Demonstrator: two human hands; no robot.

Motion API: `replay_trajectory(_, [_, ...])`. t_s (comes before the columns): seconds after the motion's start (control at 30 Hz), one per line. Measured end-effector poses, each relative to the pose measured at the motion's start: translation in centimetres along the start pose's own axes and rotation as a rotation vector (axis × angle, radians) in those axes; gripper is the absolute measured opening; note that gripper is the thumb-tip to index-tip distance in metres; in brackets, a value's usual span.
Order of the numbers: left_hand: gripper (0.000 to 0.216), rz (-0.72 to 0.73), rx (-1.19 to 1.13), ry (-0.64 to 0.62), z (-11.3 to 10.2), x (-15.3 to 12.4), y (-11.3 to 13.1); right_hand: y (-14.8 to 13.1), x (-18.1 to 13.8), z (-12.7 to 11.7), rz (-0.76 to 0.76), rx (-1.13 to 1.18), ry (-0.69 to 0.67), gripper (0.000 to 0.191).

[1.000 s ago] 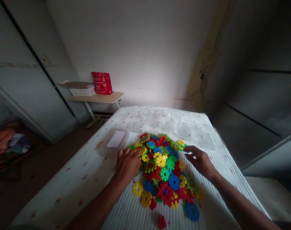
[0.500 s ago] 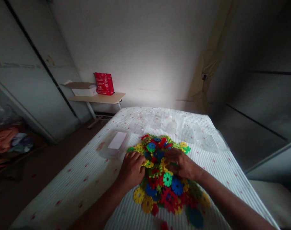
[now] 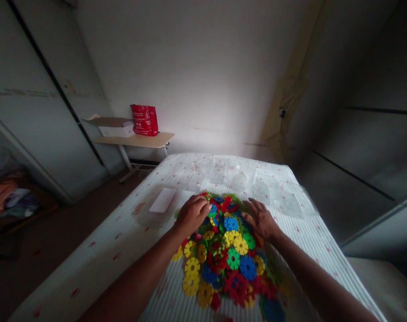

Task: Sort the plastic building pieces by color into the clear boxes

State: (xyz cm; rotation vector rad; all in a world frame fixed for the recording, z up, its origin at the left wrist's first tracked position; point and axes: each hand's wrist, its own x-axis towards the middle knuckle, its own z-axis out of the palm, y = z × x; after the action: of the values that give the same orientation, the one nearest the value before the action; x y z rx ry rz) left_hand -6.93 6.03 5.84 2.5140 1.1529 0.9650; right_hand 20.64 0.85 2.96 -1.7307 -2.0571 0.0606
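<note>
A heap of flat plastic snowflake discs (image 3: 230, 250) in red, yellow, blue and green lies on a white ribbed mattress (image 3: 116, 255). My left hand (image 3: 191, 213) rests on the heap's far left edge with its fingers curled down onto the pieces. My right hand (image 3: 260, 218) lies on the far right edge, fingers stretched and slightly spread over the discs. Neither hand lifts a piece that I can make out. Yellow discs (image 3: 191, 268) trail toward me below my left forearm.
A clear plastic box with a white card (image 3: 161, 203) sits left of the heap. Crumpled clear plastic sheeting (image 3: 257, 183) covers the bed's far end. A small side table (image 3: 136, 139) with a red bag (image 3: 144, 120) stands by the wall. Floor lies left.
Both hands moved from the heap's middle to its far edge and apart. The right hand opened out flat. The heap looks spread further toward me.
</note>
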Motion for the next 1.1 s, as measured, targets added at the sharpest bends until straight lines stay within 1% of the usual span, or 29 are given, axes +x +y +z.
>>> replay_trajectory(0.07, [0.028, -0.038, -0.018, -0.034, 1.1, 1.3, -0.8, -0.1, 0.4, 1.1, 0.059, -0.014, -0.008, 0.057])
replay_trajectory(0.13, [0.036, -0.062, -0.003, -0.107, 2.1, 2.3, -1.1, -0.3, 0.7, 1.9, 0.098, -0.017, -0.011, 0.057])
replay_trajectory(0.23, [0.046, -0.147, 0.069, -0.222, 3.1, 3.2, -1.0, -0.5, 1.3, 2.5, 0.118, -0.003, -0.020, 0.056])
replay_trajectory(0.33, [0.051, -0.223, 0.134, -0.301, 3.9, 4.0, -0.6, -0.7, 2.1, 2.7, 0.119, 0.038, -0.044, 0.057])
replay_trajectory(0.5, [0.060, -0.272, 0.243, -0.377, 4.7, 5.4, -0.6, -1.3, 3.7, 3.1, 0.140, 0.054, -0.077, 0.058])
replay_trajectory(0.63, [0.058, -0.250, 0.268, -0.427, 4.3, 5.9, -0.4, -1.8, 4.5, 3.3, 0.076, 0.068, -0.106, 0.055])
replay_trajectory(0.77, [0.054, -0.193, 0.234, -0.438, 3.6, 5.3, 0.2, -1.7, 4.3, 2.9, -0.002, 0.138, -0.129, 0.054])
replay_trajectory(0.9, [0.048, -0.135, 0.203, -0.391, 3.3, 3.4, 0.9, -1.6, 2.9, 2.4, -0.066, 0.218, -0.139, 0.050])
replay_trajectory(1.1, [0.041, -0.076, 0.148, -0.327, 3.1, 0.6, 1.8, -2.9, 0.4, 0.9, -0.086, 0.275, -0.153, 0.053])
